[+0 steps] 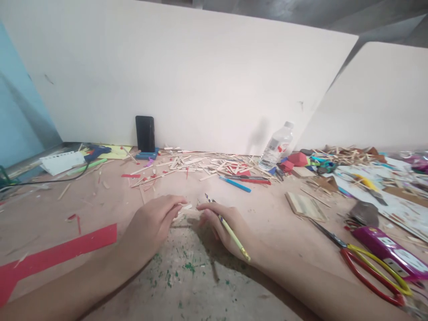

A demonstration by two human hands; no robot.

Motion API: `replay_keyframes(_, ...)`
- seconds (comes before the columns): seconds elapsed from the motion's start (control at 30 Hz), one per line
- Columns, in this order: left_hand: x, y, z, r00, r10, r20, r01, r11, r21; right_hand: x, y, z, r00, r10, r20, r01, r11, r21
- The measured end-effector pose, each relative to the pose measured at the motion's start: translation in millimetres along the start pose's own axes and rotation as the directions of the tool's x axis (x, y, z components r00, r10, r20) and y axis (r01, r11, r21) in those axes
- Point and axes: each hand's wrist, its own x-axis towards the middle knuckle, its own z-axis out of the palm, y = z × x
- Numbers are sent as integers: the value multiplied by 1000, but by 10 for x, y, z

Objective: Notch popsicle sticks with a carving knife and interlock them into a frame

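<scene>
My left hand (158, 217) is closed, its thumb and fingers pinching pale thin wooden sticks (186, 207) low over the table. Facing it from the right, my right hand (230, 225) has curled fingers with a pale yellow pencil (234, 238) tucked between them. The pencil's metal-banded end points back toward the wrist, and its patterned other end pokes out above the knuckles. The right fingertips come close to the sticks; whether they touch them I cannot tell. Green crumbs (189, 267) are scattered on the tabletop (157, 298) between my forearms.
Loose sticks (203, 165) are heaped along the white partition (200, 80). A phone (145, 133), a plastic bottle (277, 146) and a blue pen (236, 184) are at the back. Scissors (364, 263) and a wooden block (306, 206) lie right; red paper (67, 249) lies left.
</scene>
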Motion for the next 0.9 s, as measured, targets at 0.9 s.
replay_keyframes(0.9, 103, -17, -59, 939, -331, -93, 279, 892, -356, 17, 122, 11, 998, 10, -56, -21, 979, -203)
